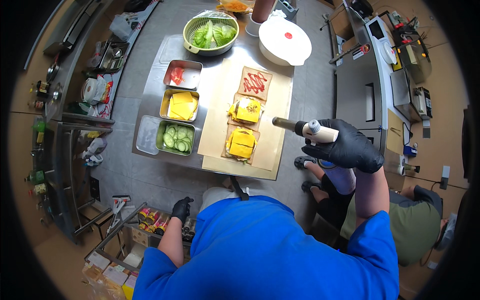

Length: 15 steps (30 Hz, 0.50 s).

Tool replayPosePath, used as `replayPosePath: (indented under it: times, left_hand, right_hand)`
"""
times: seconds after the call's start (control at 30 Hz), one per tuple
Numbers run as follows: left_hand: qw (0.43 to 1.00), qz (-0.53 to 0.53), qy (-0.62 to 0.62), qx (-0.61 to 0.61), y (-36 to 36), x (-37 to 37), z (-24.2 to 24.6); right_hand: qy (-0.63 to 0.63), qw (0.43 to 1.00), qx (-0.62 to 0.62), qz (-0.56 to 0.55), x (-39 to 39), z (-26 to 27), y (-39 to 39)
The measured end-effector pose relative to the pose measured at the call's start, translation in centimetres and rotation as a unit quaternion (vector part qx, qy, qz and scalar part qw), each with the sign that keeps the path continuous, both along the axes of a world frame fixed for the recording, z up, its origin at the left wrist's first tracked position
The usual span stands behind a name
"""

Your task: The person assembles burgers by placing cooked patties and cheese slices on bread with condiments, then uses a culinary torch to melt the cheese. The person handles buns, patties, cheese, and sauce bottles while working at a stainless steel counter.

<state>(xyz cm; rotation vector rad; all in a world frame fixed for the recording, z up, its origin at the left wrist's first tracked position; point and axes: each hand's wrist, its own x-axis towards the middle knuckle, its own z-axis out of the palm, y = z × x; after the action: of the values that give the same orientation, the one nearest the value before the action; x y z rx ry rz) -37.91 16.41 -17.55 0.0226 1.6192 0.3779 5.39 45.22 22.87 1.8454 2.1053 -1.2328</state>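
Note:
In a black glove, my right hand [343, 144] grips a kitchen blow torch [318, 131] on a gas canister [339, 178], its nozzle pointing left toward the bread. No flame shows. My left hand [182, 209], also gloved, hangs low beside the shelf cart, fingers partly bent, holding nothing visible. On parchment paper [212, 131] lie a bread slice with red sauce [256, 83], a stack topped with browned, spotted cheese [249, 110], and a stack topped with yellow cheese slices [242, 143].
Steel containers hold cucumber slices [176, 138], cheese slices [183, 106] and tomato [177, 75]. A lettuce colander [211, 33] and a white lidded bowl [285, 41] stand at the table's far side. A cart with spice jars [153, 220] is at lower left. Another person [401, 221] sits at right.

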Motion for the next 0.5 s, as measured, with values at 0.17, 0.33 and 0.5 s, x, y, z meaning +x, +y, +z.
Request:
replayPosePath:
  times: [0.17, 0.33, 0.5]
  left_hand:
    - [1.0, 0.005, -0.012, 0.004, 0.1, -0.1, 0.1]
    - [1.0, 0.009, -0.016, 0.005, 0.8, 0.3, 0.5]
    - [1.0, 0.003, -0.011, -0.002, 1.4, 0.9, 0.4]
  right_hand:
    - [-0.029, 0.999, -0.028, -0.006, -0.7, 0.4, 0.8]
    - [-0.01, 1.0, 0.012, 0.001, 0.3, 0.0, 1.0]
    - [-0.009, 0.999, -0.027, -0.021, 1.2, -0.1, 1.0]
